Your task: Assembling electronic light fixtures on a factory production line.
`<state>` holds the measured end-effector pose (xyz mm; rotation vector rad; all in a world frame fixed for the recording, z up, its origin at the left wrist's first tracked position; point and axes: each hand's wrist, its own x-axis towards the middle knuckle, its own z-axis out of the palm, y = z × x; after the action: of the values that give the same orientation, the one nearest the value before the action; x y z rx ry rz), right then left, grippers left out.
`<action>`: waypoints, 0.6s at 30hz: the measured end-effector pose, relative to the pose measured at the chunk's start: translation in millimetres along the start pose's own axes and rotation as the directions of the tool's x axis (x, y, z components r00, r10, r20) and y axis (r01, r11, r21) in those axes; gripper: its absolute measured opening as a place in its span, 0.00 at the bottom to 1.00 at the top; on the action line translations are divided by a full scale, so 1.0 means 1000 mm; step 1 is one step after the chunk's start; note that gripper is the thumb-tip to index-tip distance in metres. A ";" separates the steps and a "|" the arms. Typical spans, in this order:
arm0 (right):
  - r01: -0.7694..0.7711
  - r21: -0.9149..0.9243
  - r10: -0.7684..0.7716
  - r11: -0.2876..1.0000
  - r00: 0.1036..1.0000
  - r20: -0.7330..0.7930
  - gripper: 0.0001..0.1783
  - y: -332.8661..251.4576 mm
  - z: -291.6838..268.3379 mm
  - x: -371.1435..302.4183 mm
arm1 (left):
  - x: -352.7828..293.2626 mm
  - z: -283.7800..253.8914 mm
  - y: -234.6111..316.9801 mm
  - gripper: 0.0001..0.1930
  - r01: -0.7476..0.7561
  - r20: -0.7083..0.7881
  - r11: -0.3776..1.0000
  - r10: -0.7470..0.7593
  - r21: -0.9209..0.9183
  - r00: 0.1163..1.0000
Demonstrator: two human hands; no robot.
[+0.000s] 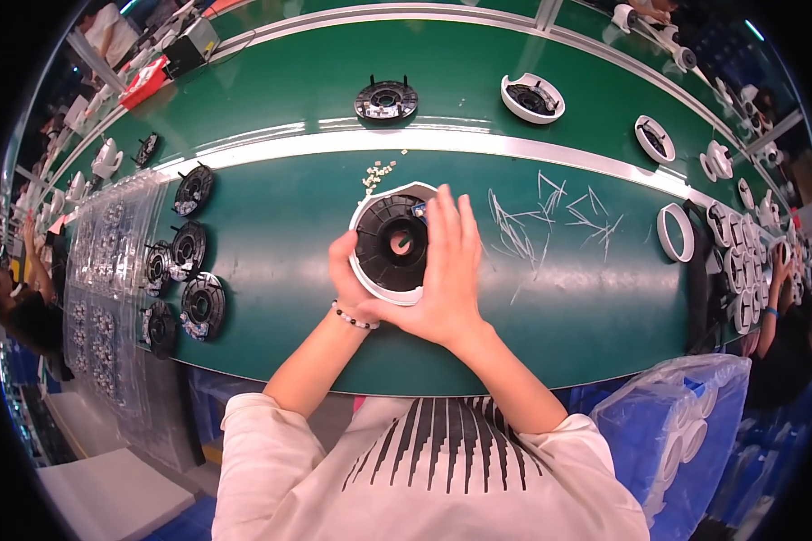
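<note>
Between my two hands is a white round housing (364, 281) with a black ribbed disc (381, 255) seated inside it. The disc has a round hole in its middle, and a bit of blue circuit board shows at its upper right. My left hand (348, 270) grips the left and lower-left rim, thumb along the bottom. On the other side, my right hand (448, 279) presses against the right rim with long fingers stretched upward and its thumb low on the rim. The fingertips of my left hand are partly hidden behind the housing.
Small pale connectors (376, 173) and thin white strips (519, 225) lie scattered on the green table (280, 234). Several black discs (203, 307) stand at left beside clear plastic trays (108, 270). A white ring (675, 233) stands at right. More assemblies (386, 101) sit beyond the metal rail.
</note>
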<state>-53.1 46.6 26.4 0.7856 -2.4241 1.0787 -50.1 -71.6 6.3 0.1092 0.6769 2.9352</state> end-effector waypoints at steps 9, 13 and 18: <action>0.259 0.153 -0.279 0.954 0.952 0.123 0.42 0.049 -0.064 0.002 | 0.032 -0.022 0.019 0.22 0.212 -0.344 0.977 -0.191 0.024 0.919; 0.124 -0.195 -0.160 0.973 0.970 -0.181 0.33 0.106 -0.119 0.014 | 0.061 -0.032 0.074 0.24 0.056 -0.319 0.991 -0.015 0.118 0.948; -0.525 -0.589 0.175 0.614 0.819 -0.547 0.28 0.242 -0.208 -0.033 | 0.156 -0.076 0.114 0.23 -0.156 -0.480 0.948 0.277 0.277 0.832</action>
<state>-156.3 350.0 6.8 -0.2262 -2.3232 0.2470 -223.7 -184.2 -5.4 -0.6507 1.1412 3.1039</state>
